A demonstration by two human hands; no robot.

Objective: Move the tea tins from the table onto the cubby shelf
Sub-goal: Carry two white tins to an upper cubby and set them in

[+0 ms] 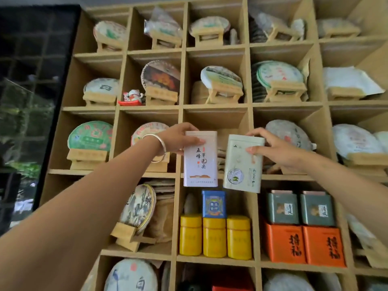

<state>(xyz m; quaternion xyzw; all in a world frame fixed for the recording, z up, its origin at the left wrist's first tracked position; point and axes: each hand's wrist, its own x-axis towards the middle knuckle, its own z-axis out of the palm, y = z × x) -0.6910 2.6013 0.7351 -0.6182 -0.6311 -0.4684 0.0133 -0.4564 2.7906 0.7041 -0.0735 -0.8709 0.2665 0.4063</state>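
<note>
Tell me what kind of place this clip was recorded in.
Probably a tea shop or a tea storeroom: a wooden cubby shelf holds wrapped tea cakes on small stands, and stacked tea tins fill the lower cubbies.

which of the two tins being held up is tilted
The pale green tin in the right hand; its bottom leans toward the left. The white tin in the left hand hangs straight.
</note>
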